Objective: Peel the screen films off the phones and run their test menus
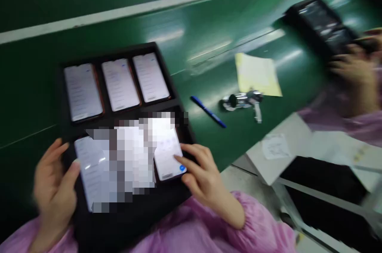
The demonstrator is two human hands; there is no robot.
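A black tray (119, 119) bears two rows of phones with lit screens; a pixelated patch hides part of the front row. My left hand (56, 181) is at the tray's left edge, fingers apart, its thumb beside the front-left phone (89, 177). My right hand (205, 173) reaches over the tray's right edge with its fingers spread. One fingertip is at the screen of the front-right phone (167, 149). In the back row lie a left phone (83, 91), a middle phone (121, 85) and a right phone (151, 77).
Right of the tray lie a blue pen (208, 111), a shiny metal object (241, 101) and yellow-edged paper (258, 73) on the green table (209, 38). Another person's hand (355, 67) is at a second black tray (301, 18). A box (256, 157) with black contents stands lower right.
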